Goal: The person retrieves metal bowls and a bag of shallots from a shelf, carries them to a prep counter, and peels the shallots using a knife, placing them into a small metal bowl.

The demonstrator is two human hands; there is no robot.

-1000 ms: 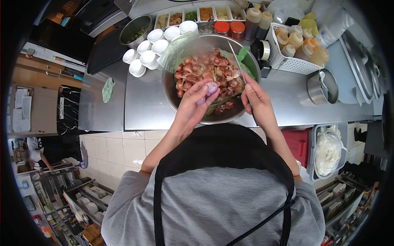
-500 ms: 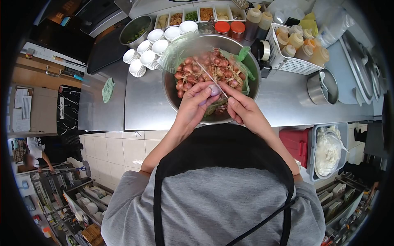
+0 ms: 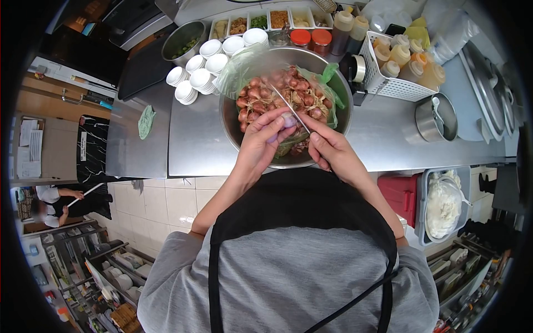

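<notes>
Between the fingertips of my left hand (image 3: 265, 133) is a peeled, pale purple shallot (image 3: 288, 120). My right hand (image 3: 328, 145) is closed around the handle of a knife (image 3: 290, 105); its thin blade points away from me, up and to the left, and lies close against the shallot. Both hands are over the near side of a large metal bowl (image 3: 345, 129). Inside the bowl, a clear plastic bag (image 3: 236, 72) is spread open around many unpeeled reddish shallots (image 3: 261, 95). The knife's handle is mostly hidden in my right hand.
Stacked white bowls (image 3: 202, 79) stand left of the metal bowl, near a green cloth (image 3: 146, 122). Sauce bottles fill a white basket (image 3: 397, 90) at right, beside a metal pot (image 3: 436, 117). Red-lidded jars (image 3: 321, 40) line the back. A person (image 3: 61, 200) holds a pole at far left.
The knife blade has tilted slightly and shifted a little along the shallot, while my hands stay nearly in place. The person at far left has turned and moved the pole.
</notes>
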